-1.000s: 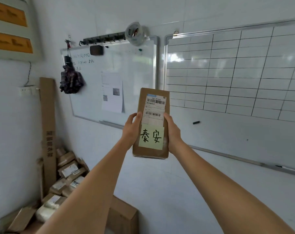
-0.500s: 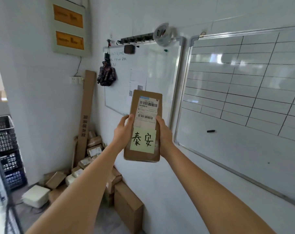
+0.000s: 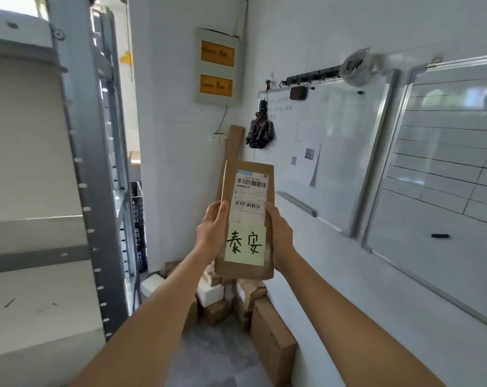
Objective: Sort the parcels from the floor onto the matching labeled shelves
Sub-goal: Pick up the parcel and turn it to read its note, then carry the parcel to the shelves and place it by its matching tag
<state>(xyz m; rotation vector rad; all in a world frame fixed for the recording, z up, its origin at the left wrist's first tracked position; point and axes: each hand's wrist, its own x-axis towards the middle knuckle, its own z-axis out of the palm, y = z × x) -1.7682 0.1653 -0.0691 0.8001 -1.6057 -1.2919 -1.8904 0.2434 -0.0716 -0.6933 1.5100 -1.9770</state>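
Observation:
I hold a flat brown cardboard parcel [image 3: 247, 174] upright in front of me. It carries a white barcode label and a pale green sticky note with two handwritten characters. My left hand [image 3: 211, 233] grips its left edge and my right hand [image 3: 281, 238] grips its right edge. A grey metal shelving unit [image 3: 88, 174] stands at the left; no shelf labels show from here. More parcels [image 3: 222, 300] lie piled on the floor in the corner below the held one.
A tall brown carton [image 3: 273, 336] leans against the right wall by the pile. Two whiteboards [image 3: 348, 152] hang on that wall. A long cardboard strip [image 3: 234, 146] stands in the corner. Black crates [image 3: 138, 219] sit behind the shelving. Grey floor shows between shelving and wall.
The view has swung left: the whiteboards slid right and the metal shelving came into sight at the left. Both hands keep the same hold on the parcel.

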